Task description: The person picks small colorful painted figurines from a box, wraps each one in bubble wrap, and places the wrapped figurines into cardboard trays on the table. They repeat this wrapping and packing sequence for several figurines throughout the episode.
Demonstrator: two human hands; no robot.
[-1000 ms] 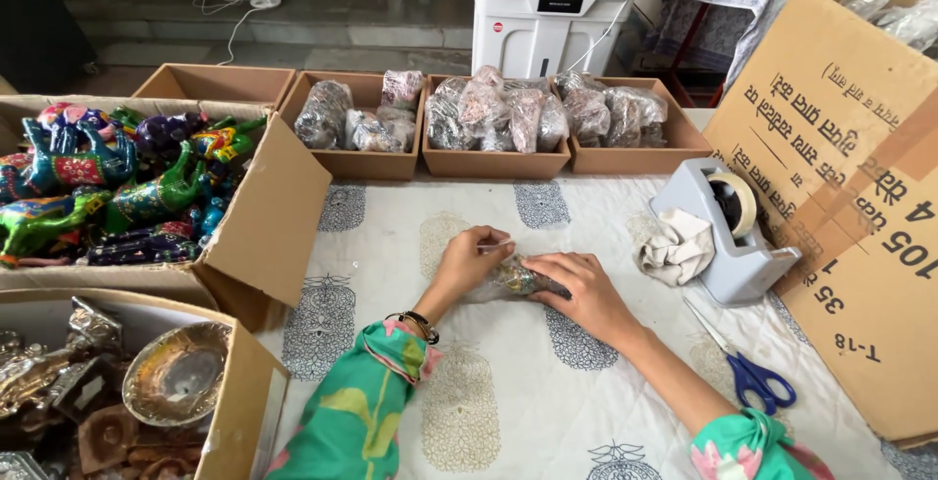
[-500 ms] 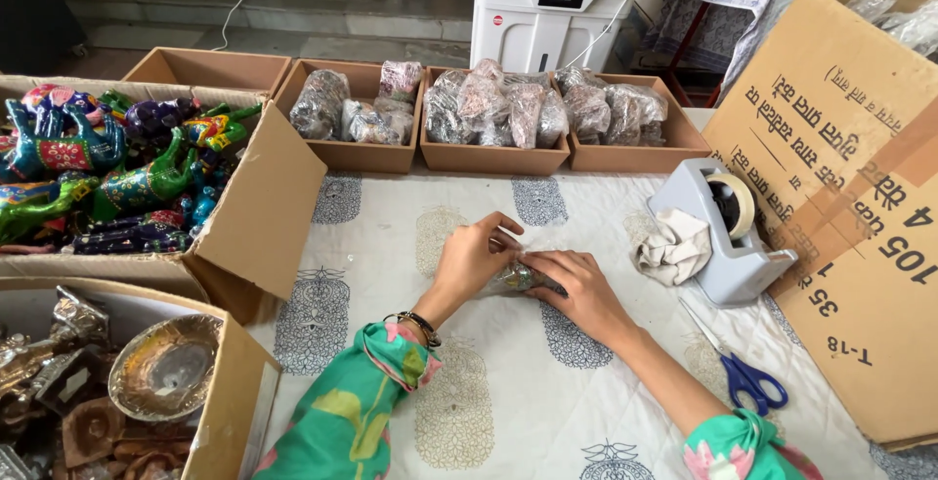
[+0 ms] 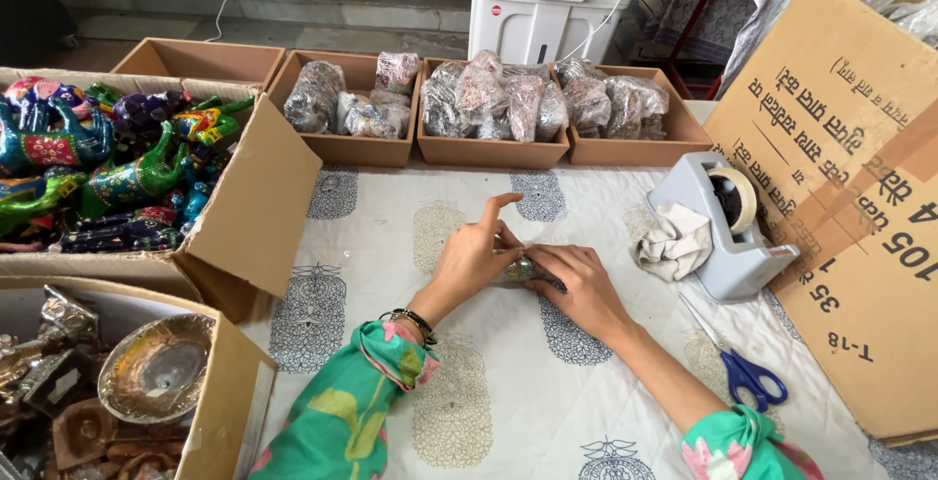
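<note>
My left hand (image 3: 476, 253) and my right hand (image 3: 578, 283) meet at the middle of the table over a small wrapped object (image 3: 524, 269), shiny and mostly hidden between the fingers. Both hands press and hold it against the white printed tablecloth (image 3: 489, 412). The left index finger points up and away from the bundle. Green floral sleeves cover both forearms, and a dark bracelet sits on the left wrist.
A grey tape dispenser (image 3: 728, 229) with a crumpled white cloth (image 3: 673, 243) stands right of my hands, blue-handled scissors (image 3: 746, 375) nearer me. Three shallow boxes of wrapped items (image 3: 493, 109) line the far edge. Boxes of painted figurines (image 3: 98, 163) and metalware (image 3: 127, 387) sit left; large cardboard sheets (image 3: 850, 177) right.
The view has shifted slightly. My hands stay on the small wrapped object at the same spot, the left index finger now lifted.
</note>
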